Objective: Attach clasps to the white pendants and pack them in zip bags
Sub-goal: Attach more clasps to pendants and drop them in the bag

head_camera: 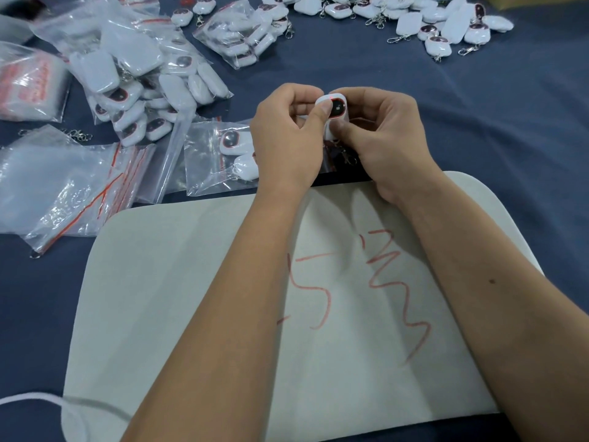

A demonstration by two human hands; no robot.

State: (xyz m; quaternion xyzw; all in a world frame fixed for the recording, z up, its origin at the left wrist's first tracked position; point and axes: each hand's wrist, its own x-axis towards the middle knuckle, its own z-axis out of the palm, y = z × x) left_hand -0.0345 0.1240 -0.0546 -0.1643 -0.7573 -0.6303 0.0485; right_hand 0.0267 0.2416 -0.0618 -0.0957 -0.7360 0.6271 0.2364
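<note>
Held at centre frame, just above the pale mat (191, 282): one white pendant (333, 105), dark red-rimmed window facing up. Pinched from the left by the left hand (287, 138), thumb pressed on its near edge, fingers curled behind. Gripped from the right by the right hand (379, 138), thumb low on the body, remaining fingers folded under. Metal clasp (345, 153) dangling below the pendant, partly hidden between the palms; whether fully hooked on, impossible to tell.

Judged as the tail of the clasping step, or a check on the join before bagging. Part-filled zip bag (223, 157) lying directly left of the hands, two pendants inside. Filled bags (143, 74) heaped at upper left, loose clasped pendants (446, 23) scattered across the upper right, empty bags (63, 186) stacked at left.

Next move, likely: one hand freed, bag mouth opened, pendant slipped in clasp and all without snagging the seal.
</note>
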